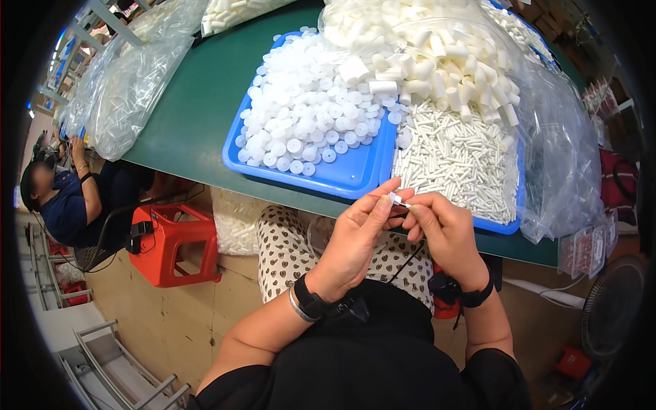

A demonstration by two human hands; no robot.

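Observation:
In front of me, over the table's near edge, my left hand [354, 239] pinches a small white piece [395, 198] between thumb and fingertips. My right hand [447, 236] comes in from the other side, its thumb and forefinger closed on a thin white rod [406, 204] that meets the piece; how the two join is too small to tell. Just beyond the hands lies a heap of short white rods [454, 160] in a blue tray. Translucent white discs with centre holes [307, 113] fill much of another blue tray [335, 181] to its left.
A plastic bag of cream-white foam cylinders [437, 55] lies across the back of the trays on the green table [181, 123]. Clear plastic sheeting [564, 150] hangs at the right. Below left stand a red stool [174, 242] and a seated person [68, 198]. A fan [611, 307] is at lower right.

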